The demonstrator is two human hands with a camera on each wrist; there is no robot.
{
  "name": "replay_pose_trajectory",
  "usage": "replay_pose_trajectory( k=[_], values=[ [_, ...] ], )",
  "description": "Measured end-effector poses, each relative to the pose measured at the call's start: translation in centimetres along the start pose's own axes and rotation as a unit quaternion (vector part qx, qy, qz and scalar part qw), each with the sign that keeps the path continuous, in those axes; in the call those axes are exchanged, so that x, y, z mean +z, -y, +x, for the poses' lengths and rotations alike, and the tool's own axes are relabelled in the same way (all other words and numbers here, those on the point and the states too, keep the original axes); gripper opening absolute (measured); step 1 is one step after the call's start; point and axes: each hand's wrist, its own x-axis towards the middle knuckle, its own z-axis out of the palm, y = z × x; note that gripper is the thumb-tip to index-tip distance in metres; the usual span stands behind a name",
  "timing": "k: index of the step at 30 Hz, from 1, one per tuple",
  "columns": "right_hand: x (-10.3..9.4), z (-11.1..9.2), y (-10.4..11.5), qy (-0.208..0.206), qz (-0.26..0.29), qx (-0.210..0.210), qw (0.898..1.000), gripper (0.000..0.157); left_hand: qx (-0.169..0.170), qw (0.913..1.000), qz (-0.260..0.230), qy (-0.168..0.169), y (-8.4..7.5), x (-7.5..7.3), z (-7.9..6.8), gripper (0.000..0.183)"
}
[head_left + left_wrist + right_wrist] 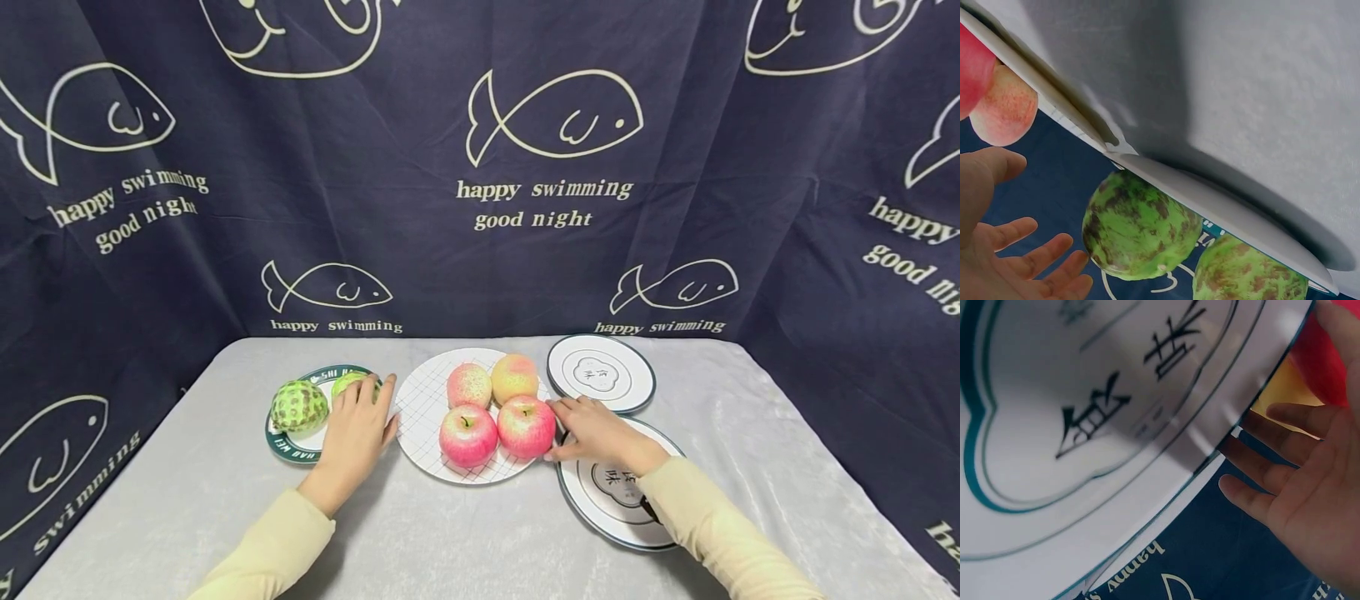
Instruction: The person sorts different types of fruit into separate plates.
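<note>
My left hand (pixel 358 429) reaches over the right side of a green-rimmed plate (pixel 282 446), fingers spread and loosely bent. Beside it is a bumpy green fruit with brown patches (pixel 1141 225), partly hidden by the fingers in the head view. A second such fruit (pixel 299 406) lies on the plate's left side. My right hand (pixel 596 429) has its fingertips right at the side of a red apple (pixel 527 427), its fingers slightly bent and not wrapped round it. This apple sits on a white grid-patterned plate (pixel 423 425) with another red apple (pixel 468 435) and two peaches (pixel 515 377).
Two white plates with dark rims and printed characters stand at the right: a rear plate (pixel 630 375) and a front plate (pixel 592 500), the latter under my right forearm. A grey cloth (pixel 420 542) covers the table. Dark blue curtains (pixel 435 250) enclose its back and sides.
</note>
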Motion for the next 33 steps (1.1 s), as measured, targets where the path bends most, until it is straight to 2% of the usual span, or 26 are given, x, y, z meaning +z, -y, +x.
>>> replay_pose_trajectory(
  k=[8,14,24,33],
  values=[
    [-1.2,-0.1,-0.3,0.0,-0.015,0.004,1.0,0.074,0.005,1.0,0.0,0.007,-0.8,-0.1,-0.2,0.055],
    [-1.8,0.1,-0.6,-0.03,-0.048,-0.015,0.998,0.065,0.017,0.9998,-0.009,-0.005,-1.3,0.2,-0.5,0.051],
    [-2.2,0.9,-0.7,-0.107,-0.07,-0.04,0.991,0.05,0.006,0.9987,-0.023,0.045,-2.1,0.4,-1.2,0.048],
    [-2.4,2.4,-0.6,-0.141,-0.073,-0.04,0.986,0.046,-0.022,0.9948,-0.034,0.094,-2.5,0.5,-1.6,0.047]
  ],
)
